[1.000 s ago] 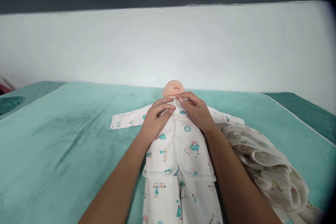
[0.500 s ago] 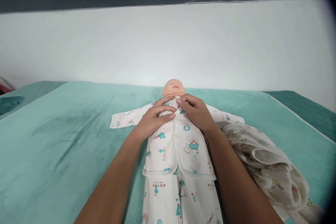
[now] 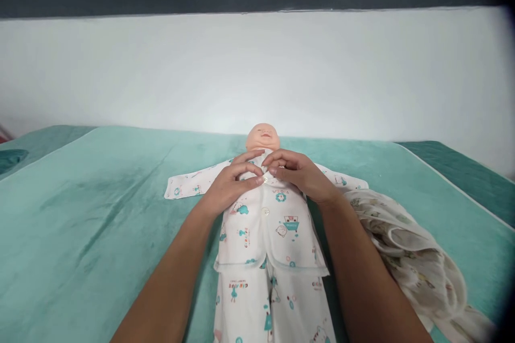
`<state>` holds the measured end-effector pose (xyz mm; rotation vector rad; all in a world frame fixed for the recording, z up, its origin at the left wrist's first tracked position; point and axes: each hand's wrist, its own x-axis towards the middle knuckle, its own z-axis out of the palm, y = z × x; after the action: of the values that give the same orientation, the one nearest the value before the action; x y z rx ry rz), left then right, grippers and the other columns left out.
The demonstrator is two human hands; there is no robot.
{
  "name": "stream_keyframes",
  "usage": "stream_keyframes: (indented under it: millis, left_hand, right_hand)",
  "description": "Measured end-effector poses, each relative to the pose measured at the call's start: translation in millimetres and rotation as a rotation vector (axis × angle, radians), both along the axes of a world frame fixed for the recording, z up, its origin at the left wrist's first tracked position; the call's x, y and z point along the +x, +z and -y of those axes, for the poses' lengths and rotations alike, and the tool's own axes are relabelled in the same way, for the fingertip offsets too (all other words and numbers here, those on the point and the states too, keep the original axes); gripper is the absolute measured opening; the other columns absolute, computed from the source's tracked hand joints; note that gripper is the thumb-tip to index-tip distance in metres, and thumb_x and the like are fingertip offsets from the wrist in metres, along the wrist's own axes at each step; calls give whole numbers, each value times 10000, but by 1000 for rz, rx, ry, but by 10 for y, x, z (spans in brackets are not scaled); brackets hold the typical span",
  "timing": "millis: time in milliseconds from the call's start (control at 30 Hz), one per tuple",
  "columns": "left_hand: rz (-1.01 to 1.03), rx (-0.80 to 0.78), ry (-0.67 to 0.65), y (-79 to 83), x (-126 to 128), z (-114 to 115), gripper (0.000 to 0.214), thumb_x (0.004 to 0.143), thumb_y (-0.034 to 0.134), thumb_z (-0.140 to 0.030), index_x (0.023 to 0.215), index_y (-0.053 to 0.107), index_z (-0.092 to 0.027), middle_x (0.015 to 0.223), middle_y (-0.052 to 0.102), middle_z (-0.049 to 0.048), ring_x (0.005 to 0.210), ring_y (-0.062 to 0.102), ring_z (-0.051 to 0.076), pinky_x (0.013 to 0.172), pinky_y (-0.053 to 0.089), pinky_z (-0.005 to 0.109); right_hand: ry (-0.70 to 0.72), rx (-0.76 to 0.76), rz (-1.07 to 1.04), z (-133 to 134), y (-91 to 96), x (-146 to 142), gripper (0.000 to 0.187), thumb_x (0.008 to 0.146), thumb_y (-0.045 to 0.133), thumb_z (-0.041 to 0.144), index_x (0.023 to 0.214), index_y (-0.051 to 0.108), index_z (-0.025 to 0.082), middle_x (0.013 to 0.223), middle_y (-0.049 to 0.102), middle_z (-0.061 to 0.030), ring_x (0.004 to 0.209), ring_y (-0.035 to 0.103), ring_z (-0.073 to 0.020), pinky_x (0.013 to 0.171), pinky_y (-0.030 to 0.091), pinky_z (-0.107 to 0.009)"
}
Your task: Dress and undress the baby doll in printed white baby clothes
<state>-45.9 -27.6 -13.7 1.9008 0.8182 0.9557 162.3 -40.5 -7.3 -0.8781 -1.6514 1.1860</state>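
Note:
A baby doll (image 3: 263,137) lies on its back, dressed in a white long-sleeved shirt (image 3: 281,236) with teal and red prints, and matching trousers (image 3: 241,305). My left hand (image 3: 235,181) rests on the upper chest, thumb and index finger pinching the shirt's front edge by the upper button. From the other side, my right hand (image 3: 301,174) pinches the opposite edge at the same spot, its fingers curled. The upper button shows partly between my thumbs. Lower down the front sits another button (image 3: 265,211), uncovered. Both sleeves stretch out sideways.
Teal plush sheeting (image 3: 100,257) covers the surface beneath the doll. To the right, a crumpled pale printed cloth (image 3: 418,252) lies close to my right forearm. Behind the doll stands a white wall (image 3: 257,69) with a dark band along its top.
My right thumb and fingers have shifted slightly down the shirt front to the upper button, which now shows between my thumbs. My left hand stays at the placket. The view has tilted slightly.

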Motion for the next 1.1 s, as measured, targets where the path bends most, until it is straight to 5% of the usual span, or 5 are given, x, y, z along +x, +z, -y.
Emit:
stream_keyframes:
  millis: [700,900,1100]
  left_hand:
    - [-6,53,79,11,108,99,164,870,634,-381,816,591,-234,1509,434,19,1450,311,247,1184,253,476]
    - [122,-47,-32,6,-27,46,268,806,722,-329,1043,607,-284,1548,371,20,1468,281,255,1173,281,464]
    - [-109,-81,-198,113,-208,60,115,846,672,-371,869,689,-259,1584,312,-30,1488,213,297,1121,357,488]
  right_hand:
    - [-61,118,-22,-17,-35,-40,156,875,618,360,939,702,245,929,652,-6,740,506,-129,688,387,-285]
    - [38,74,265,121,210,15,196,893,593,370,1023,675,249,932,637,3,623,427,-94,578,343,-257]
    - [210,-52,527,381,543,35,293,813,681,300,1101,636,274,991,651,9,652,475,-96,576,393,-239]
